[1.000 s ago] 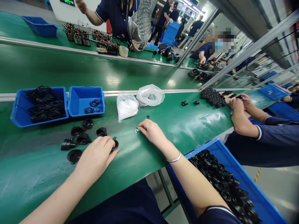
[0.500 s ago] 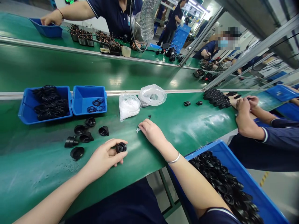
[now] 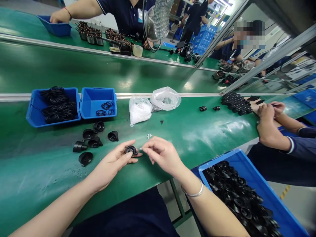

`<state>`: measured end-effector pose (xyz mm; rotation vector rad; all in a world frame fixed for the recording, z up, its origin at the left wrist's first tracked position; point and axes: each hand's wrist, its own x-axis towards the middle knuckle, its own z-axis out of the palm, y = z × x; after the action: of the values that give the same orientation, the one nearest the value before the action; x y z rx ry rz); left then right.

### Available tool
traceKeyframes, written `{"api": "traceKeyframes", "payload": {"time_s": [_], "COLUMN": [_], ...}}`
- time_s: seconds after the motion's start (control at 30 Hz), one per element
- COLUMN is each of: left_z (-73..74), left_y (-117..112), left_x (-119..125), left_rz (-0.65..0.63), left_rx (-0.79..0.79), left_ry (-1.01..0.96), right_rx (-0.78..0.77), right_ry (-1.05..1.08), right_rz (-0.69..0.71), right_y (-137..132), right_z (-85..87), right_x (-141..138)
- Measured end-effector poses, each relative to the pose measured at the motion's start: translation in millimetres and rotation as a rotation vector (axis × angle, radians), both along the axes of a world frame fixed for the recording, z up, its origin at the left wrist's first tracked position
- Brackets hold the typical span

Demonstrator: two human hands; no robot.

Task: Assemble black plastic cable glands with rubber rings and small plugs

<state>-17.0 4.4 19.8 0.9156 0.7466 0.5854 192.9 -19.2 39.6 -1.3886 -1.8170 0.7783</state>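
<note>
A round black plastic housing (image 3: pixel 130 150) sits in my left hand (image 3: pixel 116 161), its open side facing up and the fingers closed around it. Just right of it, my right hand (image 3: pixel 161 154) pinches a small white plastic piece (image 3: pixel 141 149) between thumb and forefinger, close to the housing. Beyond my right hand, several more white pieces (image 3: pixel 149 135) lie on the green table (image 3: pixel 192 131), with a few tiny black parts (image 3: pixel 161 122) farther back. Several loose black housings (image 3: pixel 85 158) rest to the left of my left hand.
Behind stand a blue bin of black rings (image 3: pixel 59 112), a blue bin with fewer rings (image 3: pixel 98 98), a bag of white pieces (image 3: pixel 140 110) and another clear bag (image 3: pixel 166 98). A blue crate of black parts (image 3: pixel 239 194) is at right. Co-workers' hands (image 3: pixel 269 112) work at far right.
My right hand has come back from the white pieces toward my left hand, now pinching one. My left hand has tilted the black housing, its thumb now over the rim.
</note>
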Motion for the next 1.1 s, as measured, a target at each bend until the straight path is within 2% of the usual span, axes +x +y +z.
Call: {"api": "traceKeyframes", "payload": {"time_s": [0.07,0.2,0.4,0.57,0.7,1.1], "left_z": [-0.1,-0.1,-8.8,-11.8,-10.8,-15.2], "left_y": [-0.8,-1.5,-4.0,-7.3,-6.6,-6.1], "left_x": [1.7,4.2,6.8,4.5,2.6,1.9], "left_rz": [0.007,-0.002,-0.055,-0.098,-0.103,-0.081], "left_rx": [-0.037,-0.034,0.244,0.507,0.713,0.86], "left_ry": [-0.052,-0.07,0.113,0.451,0.576,0.65], "right_rx": [0.056,0.13,0.202,0.252,0.237,0.26], "right_ry": [-0.018,-0.001,-0.058,-0.249,-0.374,-0.436], "right_rz": [0.032,0.004,0.054,0.074,0.055,0.065], "right_y": [-6.4,-9.4,-16.1,-22.1,-22.5,-18.8], "right_z": [0.6,-4.7,-15.3,-25.4,-29.0,-25.2], "right_x": [-9.9,-17.3,-23.5,-33.3,-36.5,-39.9]}}
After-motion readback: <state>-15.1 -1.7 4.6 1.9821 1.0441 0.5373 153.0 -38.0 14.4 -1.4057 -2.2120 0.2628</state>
